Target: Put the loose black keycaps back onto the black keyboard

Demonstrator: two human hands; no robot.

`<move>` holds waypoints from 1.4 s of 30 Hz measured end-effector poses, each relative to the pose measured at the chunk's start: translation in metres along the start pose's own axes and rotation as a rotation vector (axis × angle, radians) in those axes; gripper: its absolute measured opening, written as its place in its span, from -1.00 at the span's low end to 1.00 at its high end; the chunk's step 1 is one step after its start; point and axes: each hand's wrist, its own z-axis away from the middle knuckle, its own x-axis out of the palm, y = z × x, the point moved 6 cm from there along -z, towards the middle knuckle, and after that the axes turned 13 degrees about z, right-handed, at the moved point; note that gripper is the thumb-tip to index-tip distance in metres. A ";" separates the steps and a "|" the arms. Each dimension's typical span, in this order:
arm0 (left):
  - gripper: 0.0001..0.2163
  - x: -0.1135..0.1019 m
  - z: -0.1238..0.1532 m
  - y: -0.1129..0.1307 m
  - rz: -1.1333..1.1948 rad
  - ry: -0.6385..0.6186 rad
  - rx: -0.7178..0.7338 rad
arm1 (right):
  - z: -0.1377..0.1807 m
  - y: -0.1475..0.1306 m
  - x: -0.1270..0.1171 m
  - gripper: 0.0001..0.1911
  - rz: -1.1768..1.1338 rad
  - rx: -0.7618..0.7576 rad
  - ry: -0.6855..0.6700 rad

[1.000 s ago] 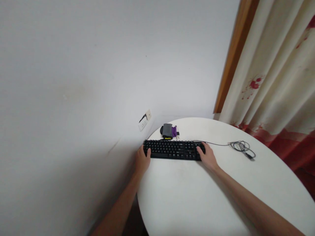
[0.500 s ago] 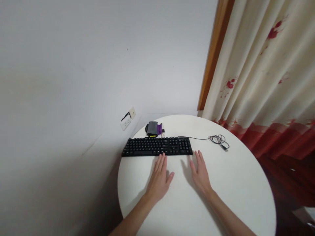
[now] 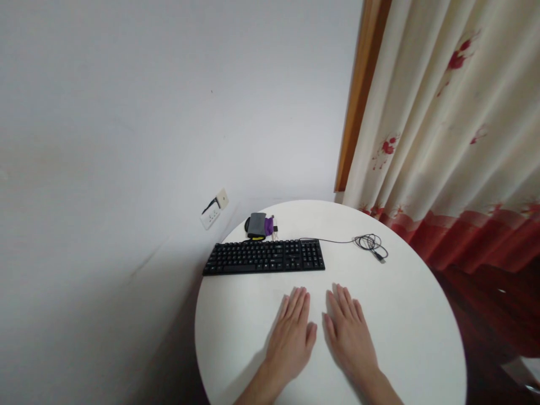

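My left hand (image 3: 291,334) is stretched out palm down over the white round table (image 3: 379,298), holding nothing. Beside it, a little to the right, my right hand (image 3: 350,332) lies palm down too, fingers extended and nothing in it. Both are on the near side of a black keyboard (image 3: 264,257) and apart from it. From the keyboard's back edge a thin black cable (image 3: 331,241) runs right to a loose coil (image 3: 368,242) with a plug (image 3: 378,257) at its end.
Behind the keyboard sit a folded grey cloth-like item (image 3: 256,224) and a purple piece (image 3: 269,226), with a small dark object (image 3: 247,225) beside them. A wall socket (image 3: 211,215) is at the left. A patterned curtain (image 3: 422,140) hangs at the right.
Both hands have drawn back toward me, away from the keyboard's front edge, and are closer together. The view has shifted slightly.
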 end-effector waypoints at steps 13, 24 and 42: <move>-0.45 -0.001 -0.002 -0.001 0.021 0.014 0.006 | 0.005 -0.002 -0.007 -0.37 0.041 0.039 -0.080; -0.48 -0.006 0.000 -0.013 0.095 0.074 -0.033 | 0.006 -0.002 -0.008 -0.37 0.055 0.047 -0.073; -0.31 -0.111 0.026 -0.233 0.010 0.681 -0.531 | -0.014 0.000 -0.001 -0.31 0.016 0.079 -0.076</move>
